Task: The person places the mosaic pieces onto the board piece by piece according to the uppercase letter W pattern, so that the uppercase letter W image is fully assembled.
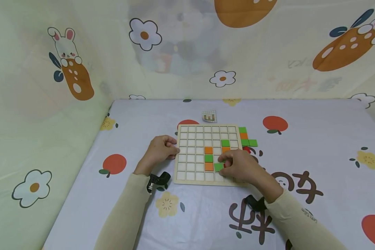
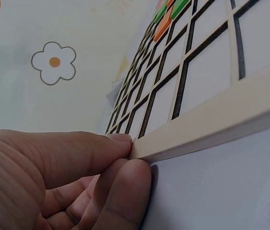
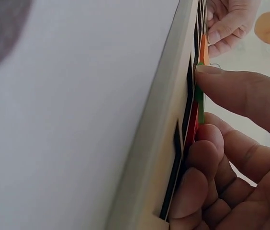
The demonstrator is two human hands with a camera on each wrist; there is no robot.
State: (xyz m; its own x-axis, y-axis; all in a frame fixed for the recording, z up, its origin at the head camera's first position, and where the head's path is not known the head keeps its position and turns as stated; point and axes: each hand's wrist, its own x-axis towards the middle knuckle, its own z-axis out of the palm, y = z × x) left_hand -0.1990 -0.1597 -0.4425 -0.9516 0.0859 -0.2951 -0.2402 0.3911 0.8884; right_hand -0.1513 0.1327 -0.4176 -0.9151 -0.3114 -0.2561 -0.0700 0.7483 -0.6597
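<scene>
A pale wooden grid board (image 1: 187, 182) lies on the table with its square cells facing up. At its left edge, my left hand (image 1: 161, 150) pinches the frame, thumb (image 2: 96, 148) on top and forefinger against the side. Over the lower right cells, my right hand (image 1: 242, 165) pinches a green square tile (image 1: 218, 167) between thumb and fingers. Beside that tile a red tile (image 3: 191, 122) shows, partly hidden by the fingers. Left of the green tile, a column holds an orange, a green and an orange tile (image 1: 209, 166). Another green tile (image 1: 225, 143) sits above an orange one (image 1: 225, 149).
Several loose green and orange tiles (image 1: 252, 143) lie at the board's upper right edge. Behind the board stands a small curled paper card (image 1: 209, 116) with a printed grid. The patterned tablecloth (image 1: 315, 146) runs up to a cloth backdrop (image 1: 181, 83).
</scene>
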